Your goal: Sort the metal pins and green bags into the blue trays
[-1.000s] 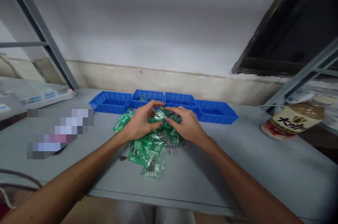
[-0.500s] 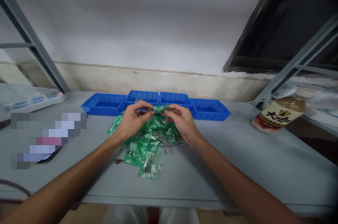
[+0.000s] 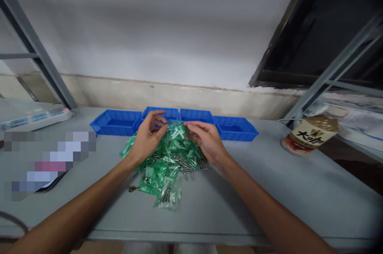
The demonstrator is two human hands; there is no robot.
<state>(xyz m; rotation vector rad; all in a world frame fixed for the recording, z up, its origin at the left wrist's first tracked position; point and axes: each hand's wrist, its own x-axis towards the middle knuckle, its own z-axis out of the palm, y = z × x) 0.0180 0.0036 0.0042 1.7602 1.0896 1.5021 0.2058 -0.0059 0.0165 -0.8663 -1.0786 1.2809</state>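
Head view, single: one left hand (image 3: 149, 136), thumb and forefinger closed on the left side of a small clear-green bag (image 3: 177, 131), remaining fingers loosely curled; one right hand (image 3: 208, 140), thumb and forefinger pinching the upper right edge of the same bag, other fingers bent beneath. Bag raised between the two hands, over the far part of the heap, pale pieces showing through its film. One heap of green bags (image 3: 161, 176), on the grey tabletop (image 3: 209, 214) below and between the forearms. One lot of loose metal pins (image 3: 183, 161), on the heap's right side, a few ends reaching past its edge onto the tabletop. One clear packet (image 3: 168, 199) of metal pieces, at the heap's near end, a strip of tabletop between it and the front edge (image 3: 191, 233). Four blue bins (image 3: 196, 115), in a row behind the hands near the wall (image 3: 173, 38); the second from the left partly covered by the left hand. One labelled bottle (image 3: 311, 136), tilted, at far right, a wide stretch of tabletop between it and the right hand. One pixelated flat item (image 3: 50, 166), at left, well apart from the heap. One white power strip (image 3: 38, 119), beyond it.
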